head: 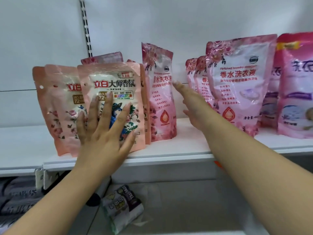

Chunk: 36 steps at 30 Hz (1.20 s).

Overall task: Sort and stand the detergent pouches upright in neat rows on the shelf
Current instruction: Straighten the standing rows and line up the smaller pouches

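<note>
Left hand (103,131) lay flat, fingers spread, on peach pouch (116,92); right hand (191,106), open and empty, reached beside rose pouch (160,99).

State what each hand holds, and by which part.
Nothing is gripped. The left hand presses flat on the front peach pouch; the right hand reaches open beside a pink pouch.

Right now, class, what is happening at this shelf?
A person is tidying detergent pouches on a white shelf. The left hand presses flat, fingers spread, against the front peach pouch, with more peach pouches behind and beside it. The right hand reaches, fingers straight, into the gap between a lone pink pouch, which stands slightly turned, and a standing row of matching pink pouches. Purple-printed pouches stand at the far right. Neither hand grips anything.
</note>
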Motion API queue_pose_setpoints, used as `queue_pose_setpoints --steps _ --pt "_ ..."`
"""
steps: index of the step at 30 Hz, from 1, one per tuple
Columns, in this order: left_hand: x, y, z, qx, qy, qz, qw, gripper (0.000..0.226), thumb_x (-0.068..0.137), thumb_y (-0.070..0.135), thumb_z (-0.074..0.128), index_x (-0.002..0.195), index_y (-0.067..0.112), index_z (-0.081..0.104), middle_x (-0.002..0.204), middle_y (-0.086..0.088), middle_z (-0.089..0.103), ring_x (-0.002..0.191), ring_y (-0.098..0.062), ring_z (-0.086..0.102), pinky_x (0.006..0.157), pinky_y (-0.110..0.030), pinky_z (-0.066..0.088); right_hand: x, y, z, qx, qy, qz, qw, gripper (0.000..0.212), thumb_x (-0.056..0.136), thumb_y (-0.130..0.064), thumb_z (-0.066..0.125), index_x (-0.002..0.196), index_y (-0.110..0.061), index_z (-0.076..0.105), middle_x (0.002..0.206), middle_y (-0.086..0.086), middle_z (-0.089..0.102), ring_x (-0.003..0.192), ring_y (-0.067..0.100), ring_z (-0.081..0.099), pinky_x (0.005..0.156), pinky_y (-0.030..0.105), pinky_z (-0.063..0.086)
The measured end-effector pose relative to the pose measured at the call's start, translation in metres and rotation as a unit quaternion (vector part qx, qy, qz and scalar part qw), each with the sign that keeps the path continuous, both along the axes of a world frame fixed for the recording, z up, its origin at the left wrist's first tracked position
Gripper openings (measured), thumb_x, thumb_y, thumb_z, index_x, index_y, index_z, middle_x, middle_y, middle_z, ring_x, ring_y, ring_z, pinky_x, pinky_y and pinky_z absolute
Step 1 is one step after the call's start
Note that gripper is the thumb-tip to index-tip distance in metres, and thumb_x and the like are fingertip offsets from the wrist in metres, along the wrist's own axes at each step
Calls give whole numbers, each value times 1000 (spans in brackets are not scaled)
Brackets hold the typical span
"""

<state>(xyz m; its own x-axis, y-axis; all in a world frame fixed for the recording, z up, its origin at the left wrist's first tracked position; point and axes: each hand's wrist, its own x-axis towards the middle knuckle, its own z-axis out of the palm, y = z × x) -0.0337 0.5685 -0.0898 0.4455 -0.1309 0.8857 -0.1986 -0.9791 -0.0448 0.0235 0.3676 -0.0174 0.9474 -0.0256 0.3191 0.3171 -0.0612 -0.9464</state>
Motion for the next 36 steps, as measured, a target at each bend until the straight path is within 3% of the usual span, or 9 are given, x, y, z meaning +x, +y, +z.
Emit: queue_pose_setpoints --steps 2,5,9,13,20,22,28,33,36 --pt "0 0 0 -3 -2 -2 1000 61 86 55 28 142 31 18 155 1 -2 138 -6 -24 109 -29 -10 2 3 -2 -6 67 66 996 87 72 -65 58 143 -26 29 153 5 24 139 27 23 113 50 17" --pt "-1 -2 0 -6 4 0 1000 61 87 56 26 142 31 20 155 -1 -1 138 -6 -24 108 -28 -11 4 8 -11 -61 115 139 982 95 55 -61 70 136 -22 40 139 9 47 129 27 41 112 48 24" --pt "-1 -2 0 -10 11 1 1000 62 86 57 27 142 32 17 155 1 -2 138 -6 -24 108 -26 -16 7 5 -12 -107 74 73 989 70 57 -46 78 115 -17 55 118 4 63 108 22 58 99 38 42" --pt "-2 -2 1 -18 11 -3 1000 61 85 56 27 141 33 19 155 2 -2 138 -5 -23 108 -26 -15 17 -2 -5 -160 66 -41 984 75 76 -43 69 135 -9 37 137 9 46 126 29 42 102 39 35" --pt "-3 -4 3 13 9 10 1000 61 85 53 28 141 29 22 156 1 -6 138 -7 -25 107 -21 -22 51 1 -5 -100 105 -164 976 55 86 -33 62 128 -5 42 124 7 55 108 22 55 69 21 40" --pt "-4 -4 2 10 10 13 1000 60 86 53 28 141 30 21 155 6 -14 138 -8 -25 107 -22 -23 62 1 -5 -70 105 -167 978 55 86 -31 63 129 -5 43 125 9 55 111 25 54 80 25 43" --pt "-2 -6 1 11 12 34 999 59 88 55 22 141 32 20 154 -4 0 139 -10 -21 110 -27 -17 103 10 -7 -87 118 -227 963 70 91 -28 55 145 -8 15 148 15 27 134 34 31 107 43 28" --pt "-1 -5 -2 20 0 36 999 58 91 58 14 142 31 20 156 0 -7 140 -11 -19 111 -30 -13 120 10 -13 -82 89 -287 950 71 86 -30 62 141 -8 22 141 18 39 127 35 41 101 42 36" --pt "-2 -4 -2 21 1 34 999 59 89 56 20 144 33 18 156 3 -10 140 -11 -19 110 -29 -15 124 10 -13 -95 78 -208 970 56 89 -27 59 134 -7 32 131 13 50 117 31 51 89 35 42"
